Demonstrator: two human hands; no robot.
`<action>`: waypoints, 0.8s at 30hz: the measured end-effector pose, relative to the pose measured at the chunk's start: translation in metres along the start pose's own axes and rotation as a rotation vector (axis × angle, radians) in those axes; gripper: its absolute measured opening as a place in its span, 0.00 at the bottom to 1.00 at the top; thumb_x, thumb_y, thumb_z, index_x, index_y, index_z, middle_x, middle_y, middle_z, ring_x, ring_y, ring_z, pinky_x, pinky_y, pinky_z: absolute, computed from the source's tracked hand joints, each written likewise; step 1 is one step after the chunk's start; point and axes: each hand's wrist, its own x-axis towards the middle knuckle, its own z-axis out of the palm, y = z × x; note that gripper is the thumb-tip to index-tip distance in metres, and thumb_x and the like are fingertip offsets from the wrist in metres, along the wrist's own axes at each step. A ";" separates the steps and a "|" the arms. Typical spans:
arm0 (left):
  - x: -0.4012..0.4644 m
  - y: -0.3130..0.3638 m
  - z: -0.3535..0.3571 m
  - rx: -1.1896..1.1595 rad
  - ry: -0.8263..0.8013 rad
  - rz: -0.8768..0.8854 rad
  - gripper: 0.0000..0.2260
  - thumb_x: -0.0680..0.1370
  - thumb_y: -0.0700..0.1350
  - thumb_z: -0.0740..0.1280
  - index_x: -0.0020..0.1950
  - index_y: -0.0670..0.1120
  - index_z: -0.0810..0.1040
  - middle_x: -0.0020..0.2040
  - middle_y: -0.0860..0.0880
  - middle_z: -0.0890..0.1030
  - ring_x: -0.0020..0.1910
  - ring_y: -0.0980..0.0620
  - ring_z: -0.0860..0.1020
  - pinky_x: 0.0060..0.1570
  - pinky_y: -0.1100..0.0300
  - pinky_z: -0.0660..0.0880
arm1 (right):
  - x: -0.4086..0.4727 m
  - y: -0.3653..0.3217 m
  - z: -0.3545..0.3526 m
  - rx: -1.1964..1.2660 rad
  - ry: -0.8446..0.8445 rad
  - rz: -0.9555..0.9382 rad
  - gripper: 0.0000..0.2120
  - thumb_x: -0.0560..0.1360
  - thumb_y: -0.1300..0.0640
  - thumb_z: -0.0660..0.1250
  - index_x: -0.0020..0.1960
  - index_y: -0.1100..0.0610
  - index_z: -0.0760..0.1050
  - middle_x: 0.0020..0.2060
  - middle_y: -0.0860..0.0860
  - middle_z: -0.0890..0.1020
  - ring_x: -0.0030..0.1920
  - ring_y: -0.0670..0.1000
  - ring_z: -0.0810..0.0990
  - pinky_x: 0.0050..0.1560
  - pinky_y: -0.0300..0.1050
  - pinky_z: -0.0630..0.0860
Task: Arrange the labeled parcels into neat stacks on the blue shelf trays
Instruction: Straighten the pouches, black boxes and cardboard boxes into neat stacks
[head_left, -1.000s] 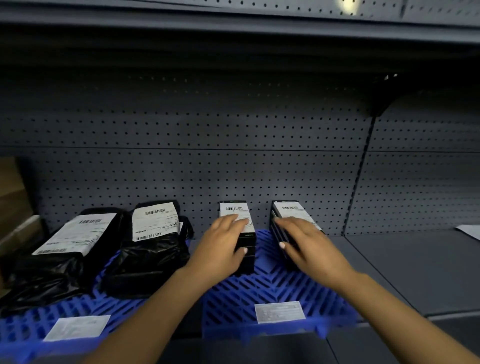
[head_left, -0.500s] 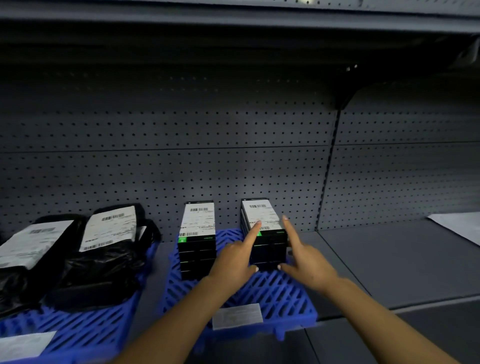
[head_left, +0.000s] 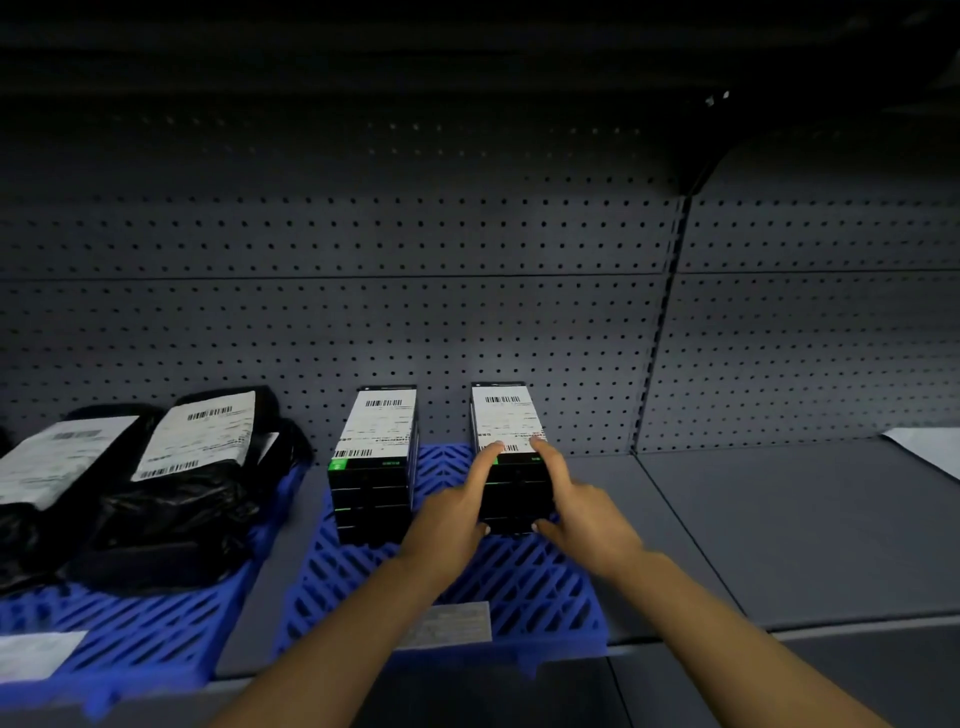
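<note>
Facing a grey shelf (head_left: 753, 530) with a pegboard back (head_left: 467, 312), you've got two blue trays on it. Left blue tray (head_left: 135, 639) holds two black bagged parcels (head_left: 171, 499), white labels up, side by side and touching. Middle blue tray (head_left: 519, 587) holds two stacks of black boxes, apart from each other: left stack (head_left: 371, 488) stands free, right stack (head_left: 511, 457) sits between your hands. Your left hand (head_left: 447, 525) is against the stack's left front edge, index finger straight up to the top label, thumb at the bottom box. Your right hand (head_left: 582, 514) mirrors it on the right edge. Both hands are spread, bracketing the stack, not wrapped round it. A small paper tag (head_left: 457, 621) lies at the tray's front. White sheet (head_left: 924, 452) at far right.
</note>
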 end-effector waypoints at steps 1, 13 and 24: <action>0.000 -0.002 0.001 -0.005 0.002 -0.001 0.43 0.76 0.37 0.67 0.75 0.61 0.41 0.38 0.48 0.78 0.33 0.53 0.76 0.33 0.59 0.75 | 0.000 0.000 0.001 0.007 0.005 -0.005 0.45 0.75 0.61 0.66 0.76 0.50 0.36 0.46 0.56 0.81 0.38 0.51 0.77 0.38 0.46 0.76; 0.004 0.000 -0.010 0.027 0.024 0.058 0.40 0.72 0.36 0.71 0.75 0.58 0.53 0.65 0.45 0.70 0.61 0.46 0.72 0.58 0.52 0.73 | 0.002 -0.002 -0.006 -0.055 -0.016 0.013 0.44 0.75 0.59 0.67 0.76 0.49 0.38 0.54 0.57 0.78 0.46 0.55 0.79 0.41 0.49 0.77; -0.037 -0.029 -0.074 0.145 0.262 0.041 0.37 0.74 0.48 0.71 0.77 0.51 0.53 0.76 0.48 0.56 0.75 0.49 0.52 0.71 0.60 0.52 | -0.011 -0.060 -0.038 -0.021 0.160 -0.256 0.38 0.78 0.52 0.64 0.77 0.48 0.42 0.75 0.50 0.58 0.74 0.49 0.56 0.71 0.42 0.59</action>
